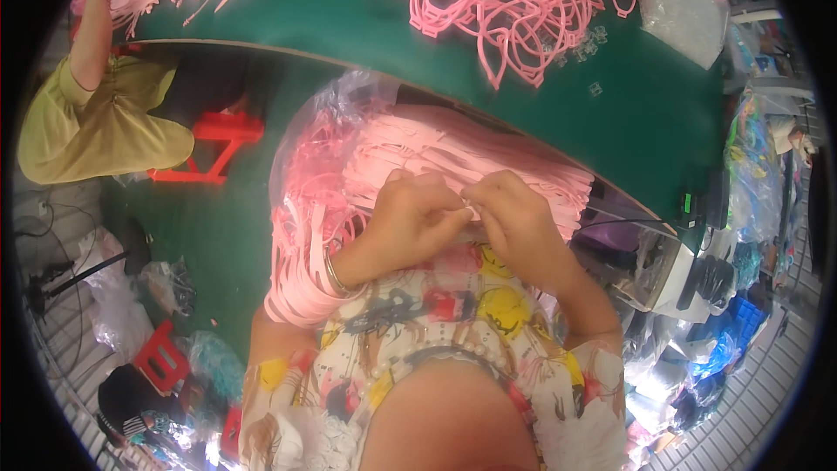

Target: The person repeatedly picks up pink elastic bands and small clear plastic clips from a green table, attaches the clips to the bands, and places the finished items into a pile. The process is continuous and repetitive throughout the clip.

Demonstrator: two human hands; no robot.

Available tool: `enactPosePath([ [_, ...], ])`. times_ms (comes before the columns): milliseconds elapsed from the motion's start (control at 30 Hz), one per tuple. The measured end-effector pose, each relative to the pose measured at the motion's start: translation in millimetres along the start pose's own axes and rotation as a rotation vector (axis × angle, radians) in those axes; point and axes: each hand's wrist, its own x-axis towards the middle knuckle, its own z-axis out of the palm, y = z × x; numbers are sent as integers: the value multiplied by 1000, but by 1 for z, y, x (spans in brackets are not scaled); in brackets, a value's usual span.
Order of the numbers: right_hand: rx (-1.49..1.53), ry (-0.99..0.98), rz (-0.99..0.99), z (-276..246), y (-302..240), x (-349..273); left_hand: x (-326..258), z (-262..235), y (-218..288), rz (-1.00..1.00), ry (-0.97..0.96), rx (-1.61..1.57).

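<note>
My left hand (411, 225) and my right hand (516, 220) meet over my lap, fingertips pinched together. Between them shows a small pale pink piece (472, 210), likely the end of a strap; its shape is mostly hidden by the fingers. Behind the hands lies a thick bundle of flat pink straps (488, 160) across my lap. Several more pink strap loops (301, 295) hang around my left forearm, beside a bracelet at the wrist. A transparent plastic bag (305, 135) with pink straps in it sits left of the bundle.
On the green table (645, 153) ahead lie tangled pink straps (514, 13), small transparent plastic pieces (595, 89) and a plastic bag (689, 13). A person in olive trousers (105, 126) sits at far left near a red stool (209, 150). Bagged goods (750, 174) line the right side.
</note>
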Motion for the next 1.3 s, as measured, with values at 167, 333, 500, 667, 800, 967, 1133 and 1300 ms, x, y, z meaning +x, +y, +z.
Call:
enactPosePath([
  [167, 233, -66, 77, -8, 8, 3, -3, -5, 0, -316, -99, -526],
  [333, 538, -12, 311, -2, 12, -3, -2, -11, 2, -536, -203, -864],
  [500, 523, -12, 137, -1, 19, -6, -1, -13, 2, -586, -267, -888],
  [667, 412, -51, 7, -6, 17, -2, 0, -13, -1, -576, -265, -960],
  [800, 415, -96, -73, -8, 21, 0, 3, -17, 2, -602, -325, -936],
  [967, 488, -82, -18, -10, 27, 2, 9, -10, 0, -424, -296, -800],
  [1133, 485, -164, -48, -13, 28, -1, 7, -8, -4, -298, -323, -738],
  [1300, 313, -167, -251, -14, 26, 4, 12, -20, -4, -556, -489, -838],
])
